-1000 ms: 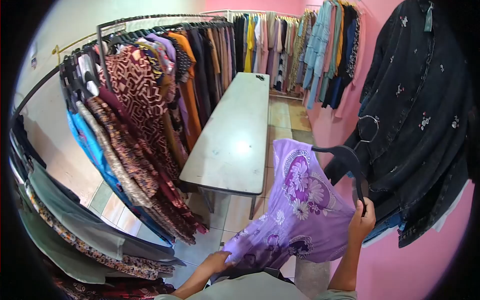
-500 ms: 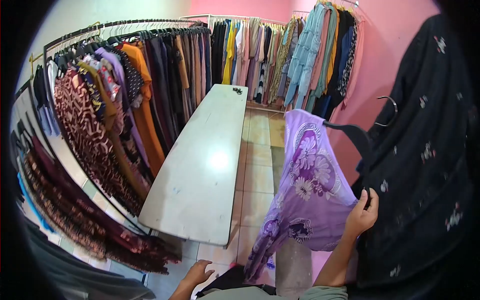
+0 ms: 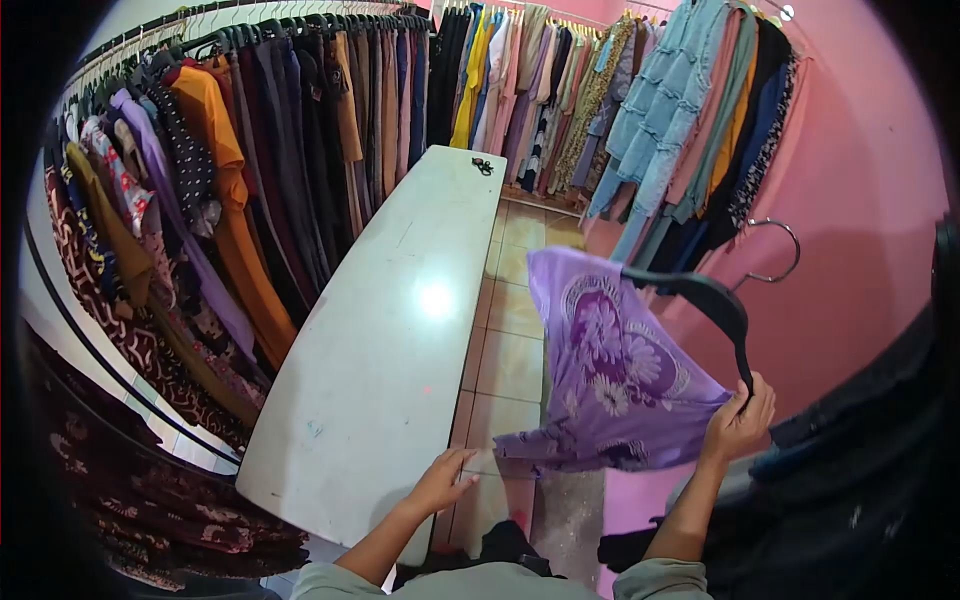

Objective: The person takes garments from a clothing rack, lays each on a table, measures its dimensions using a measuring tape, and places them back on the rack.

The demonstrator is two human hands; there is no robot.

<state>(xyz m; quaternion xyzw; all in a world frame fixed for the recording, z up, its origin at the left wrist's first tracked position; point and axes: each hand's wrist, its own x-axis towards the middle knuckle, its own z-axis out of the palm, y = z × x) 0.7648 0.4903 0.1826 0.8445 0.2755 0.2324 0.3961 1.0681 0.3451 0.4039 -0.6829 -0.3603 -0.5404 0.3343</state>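
My right hand [image 3: 741, 418] is closed around one end of a black clothes hanger [image 3: 715, 294] with a metal hook. A purple garment [image 3: 612, 365] with pale flower prints hangs from the hanger's other arm, and its edge reaches my right hand. Lower and to the left, my left hand [image 3: 443, 483] holds nothing, its fingers stretched out and slightly apart. It is near the right edge of the long white table [image 3: 370, 330], below the garment's lower left corner.
Clothes on a curved rack [image 3: 280, 130] line the left side. More garments [image 3: 540, 90] hang along the back, with denim pieces [image 3: 665, 90] at the right. A small dark object [image 3: 482, 166] lies on the table's far end. Dark clothing [image 3: 850, 460] hangs at lower right.
The view has turned right and down. My left hand has risen nearer the table edge and the garment. My right hand still grips the hanger, and the black floral clothing has dropped lower right.
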